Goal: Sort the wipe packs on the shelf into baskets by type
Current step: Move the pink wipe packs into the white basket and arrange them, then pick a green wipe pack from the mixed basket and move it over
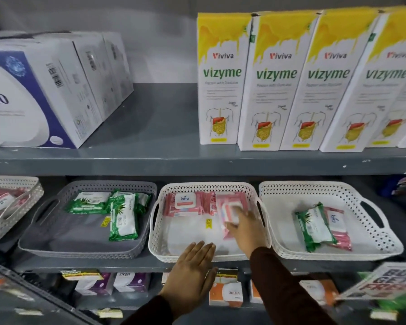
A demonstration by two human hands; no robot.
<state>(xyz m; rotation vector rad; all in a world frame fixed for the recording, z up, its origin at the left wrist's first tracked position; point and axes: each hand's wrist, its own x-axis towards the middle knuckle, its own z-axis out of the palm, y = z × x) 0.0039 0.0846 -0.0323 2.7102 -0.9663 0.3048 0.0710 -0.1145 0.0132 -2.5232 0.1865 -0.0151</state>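
Right hand (245, 227) grasping a blurry pink wipe pack (230, 208) with its fingers inside the middle white basket (211, 186), left hand (192, 266) flat, fingers released, on its front rim

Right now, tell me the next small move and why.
Probably let the right hand release the pink pack in the middle white basket, then reach for the right white basket. The middle basket holds only pink packs, while the right one still mixes a green pack with a pink one. The left hand rests at the middle basket's front rim.
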